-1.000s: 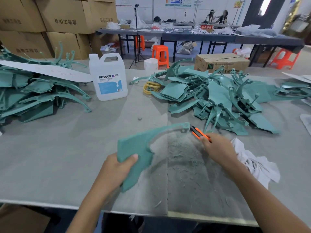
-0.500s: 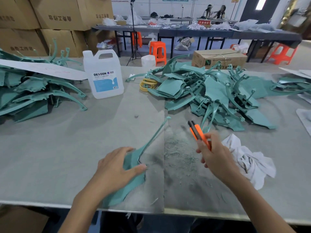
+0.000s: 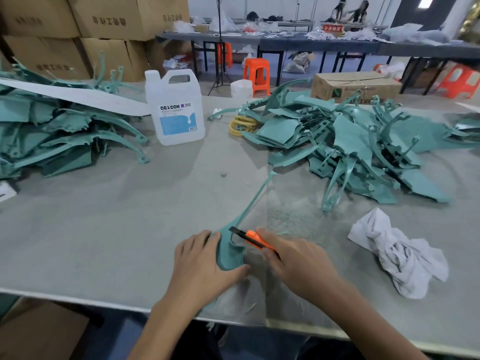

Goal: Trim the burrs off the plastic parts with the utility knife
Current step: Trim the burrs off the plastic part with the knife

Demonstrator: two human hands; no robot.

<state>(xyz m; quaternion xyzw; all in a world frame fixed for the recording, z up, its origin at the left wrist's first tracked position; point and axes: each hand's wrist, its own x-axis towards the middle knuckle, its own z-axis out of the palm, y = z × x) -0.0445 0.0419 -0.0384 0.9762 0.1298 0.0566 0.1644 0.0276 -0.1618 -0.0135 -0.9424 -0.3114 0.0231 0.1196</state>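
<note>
A teal plastic part (image 3: 230, 252) stands on edge on the grey table near its front edge, its thin curved arm reaching up and away to the right. My left hand (image 3: 201, 265) grips its broad lower section, thumb on the right face. My right hand (image 3: 293, 261) grips an orange and black utility knife (image 3: 250, 237), whose blade tip touches the part's upper edge just right of my left fingers.
A heap of teal parts (image 3: 358, 149) lies at the right rear, another heap (image 3: 54, 133) at the left. A white DEXCON jug (image 3: 176, 107) stands between them. A crumpled white rag (image 3: 397, 253) lies right of my right hand. Teal shavings (image 3: 291, 214) dust the table (image 3: 104, 229).
My left hand has turned the part on edge and drawn it closer. My right hand has swung the knife down and left from mid-air onto the part's edge.
</note>
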